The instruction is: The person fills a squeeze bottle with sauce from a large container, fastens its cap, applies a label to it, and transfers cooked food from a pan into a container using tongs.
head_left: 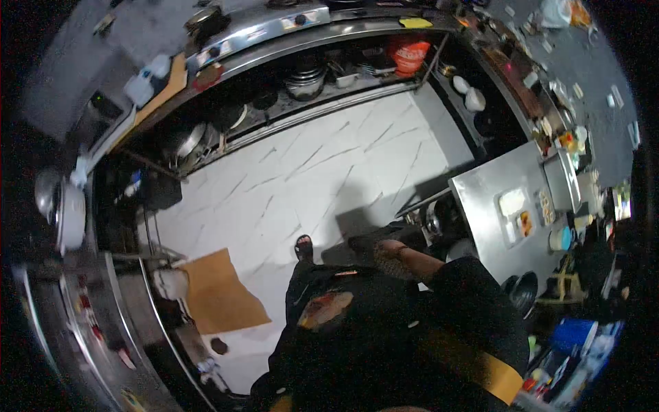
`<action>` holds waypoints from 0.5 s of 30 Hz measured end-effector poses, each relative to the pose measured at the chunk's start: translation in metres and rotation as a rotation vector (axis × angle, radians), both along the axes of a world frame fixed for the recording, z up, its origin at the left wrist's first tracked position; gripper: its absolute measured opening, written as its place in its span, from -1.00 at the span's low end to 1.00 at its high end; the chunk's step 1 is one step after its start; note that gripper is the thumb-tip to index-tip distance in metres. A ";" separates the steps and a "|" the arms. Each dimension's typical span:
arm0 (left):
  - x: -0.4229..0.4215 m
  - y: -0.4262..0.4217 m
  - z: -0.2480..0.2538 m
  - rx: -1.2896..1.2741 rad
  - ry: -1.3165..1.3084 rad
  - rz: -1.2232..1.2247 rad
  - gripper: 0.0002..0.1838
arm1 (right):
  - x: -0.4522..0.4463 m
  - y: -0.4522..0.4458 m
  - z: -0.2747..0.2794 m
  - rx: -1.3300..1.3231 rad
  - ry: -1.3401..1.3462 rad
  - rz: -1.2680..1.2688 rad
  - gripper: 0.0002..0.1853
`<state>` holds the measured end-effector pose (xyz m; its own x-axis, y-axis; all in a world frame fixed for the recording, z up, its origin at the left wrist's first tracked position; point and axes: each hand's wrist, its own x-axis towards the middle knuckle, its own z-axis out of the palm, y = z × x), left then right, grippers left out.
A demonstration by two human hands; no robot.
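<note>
My right hand [390,246] is at my right side, low in front of the dark clothing. Its fingers look closed at a brown, rough-textured thing [392,265], whose kind I cannot make out. Just left of it is a dark shape [367,239] that blends into the shadow. To the right of the hand is a steel table [484,196], with a white tray [511,216] holding food on top. My left hand does not show in the view.
White marbled floor [309,165] lies ahead of my sandalled foot [303,247]. A flat brown cardboard sheet [223,295] rests at the left. A steel counter [274,48] runs along the far side, with stacked bowls [305,82] and a red bag [410,58] on its lower shelf.
</note>
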<state>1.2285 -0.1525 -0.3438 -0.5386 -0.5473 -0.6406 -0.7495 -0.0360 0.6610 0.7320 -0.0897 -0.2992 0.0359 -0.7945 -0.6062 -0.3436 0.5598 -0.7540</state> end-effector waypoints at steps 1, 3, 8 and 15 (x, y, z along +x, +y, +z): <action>-0.010 -0.039 -0.004 0.047 -0.042 -0.029 -0.70 | 0.001 -0.015 0.007 0.084 0.087 -0.014 -0.53; -0.020 -0.118 -0.004 0.101 -0.132 -0.106 -0.68 | 0.000 -0.005 0.007 0.291 0.248 -0.017 -0.57; -0.093 -0.399 0.043 0.203 -0.220 0.041 -0.64 | -0.016 0.021 -0.079 0.250 0.408 -0.276 -0.66; -0.353 -0.637 0.103 -0.033 0.372 0.370 -0.75 | -0.054 -0.012 -0.084 0.476 0.162 -0.695 -0.70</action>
